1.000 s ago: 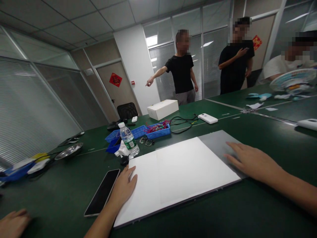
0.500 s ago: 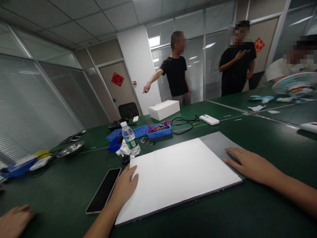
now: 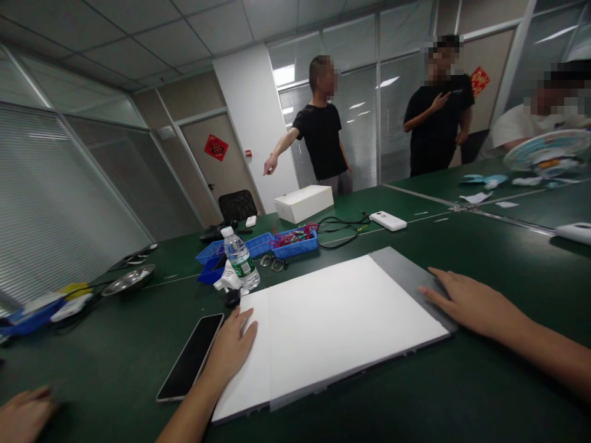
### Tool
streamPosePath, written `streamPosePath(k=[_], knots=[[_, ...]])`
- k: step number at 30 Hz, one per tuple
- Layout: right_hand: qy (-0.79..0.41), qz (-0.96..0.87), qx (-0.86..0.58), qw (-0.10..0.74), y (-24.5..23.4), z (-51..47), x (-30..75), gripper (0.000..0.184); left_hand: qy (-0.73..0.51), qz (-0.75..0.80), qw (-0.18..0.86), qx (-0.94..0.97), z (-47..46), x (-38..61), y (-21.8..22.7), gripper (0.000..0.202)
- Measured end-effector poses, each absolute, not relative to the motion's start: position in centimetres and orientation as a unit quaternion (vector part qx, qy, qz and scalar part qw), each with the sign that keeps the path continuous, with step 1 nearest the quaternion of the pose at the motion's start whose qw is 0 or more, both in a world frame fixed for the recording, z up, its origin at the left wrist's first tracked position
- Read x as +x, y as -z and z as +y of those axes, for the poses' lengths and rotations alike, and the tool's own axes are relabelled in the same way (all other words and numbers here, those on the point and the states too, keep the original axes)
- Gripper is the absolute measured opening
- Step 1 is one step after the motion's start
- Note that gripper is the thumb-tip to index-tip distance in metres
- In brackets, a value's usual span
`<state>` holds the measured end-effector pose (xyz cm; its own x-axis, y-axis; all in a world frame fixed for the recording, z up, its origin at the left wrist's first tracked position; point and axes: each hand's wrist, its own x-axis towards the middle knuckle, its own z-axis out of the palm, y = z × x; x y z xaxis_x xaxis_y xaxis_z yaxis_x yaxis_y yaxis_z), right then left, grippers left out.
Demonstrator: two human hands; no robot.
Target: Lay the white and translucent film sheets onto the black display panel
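Note:
A flat grey board (image 3: 401, 261) with white sheet material (image 3: 341, 314) over most of it lies on the dark green table. A straight seam runs down the white surface left of its middle, with a thin translucent edge poking out at the bottom. My left hand (image 3: 234, 344) rests on the sheet's left edge, fingers stretched out, holding nothing. At the other end, my right hand (image 3: 473, 304) lies with fingers apart at the grey right margin. A smartphone (image 3: 191, 358) with a dark screen lies just left of my left hand.
Beyond the board stand a water bottle (image 3: 242, 261), blue trays (image 3: 295, 246) with red wires, glasses (image 3: 273, 263), a white box (image 3: 305, 203) and a white device (image 3: 388, 221). A metal dish (image 3: 129, 281) is left. Another person's hand (image 3: 28, 413) is lower left. Several people are around.
The seam on the white surface has shifted left, and a translucent edge now shows at the bottom. My right hand's fingers have spread and moved slightly. The view has shifted a little.

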<state>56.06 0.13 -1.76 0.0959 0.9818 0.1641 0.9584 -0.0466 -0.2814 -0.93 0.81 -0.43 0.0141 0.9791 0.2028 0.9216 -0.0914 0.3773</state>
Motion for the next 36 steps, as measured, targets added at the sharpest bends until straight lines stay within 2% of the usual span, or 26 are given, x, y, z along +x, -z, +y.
streamPosePath(k=[13,22,36], knots=[[-0.084,-0.714,-0.671,0.182,1.1,-0.7,54.4,0.082,-0.228,0.668,0.082,0.704,0.9,-1.1,0.9,0.073],[-0.100,-0.740,-0.631,0.208,0.0,-1.3,53.3,0.080,-0.221,0.675,0.072,0.700,1.1,-1.2,1.1,0.070],[-0.115,-0.774,-0.592,0.193,0.5,-1.5,53.2,0.075,-0.204,0.673,0.072,0.708,1.4,-1.9,1.3,0.064]])
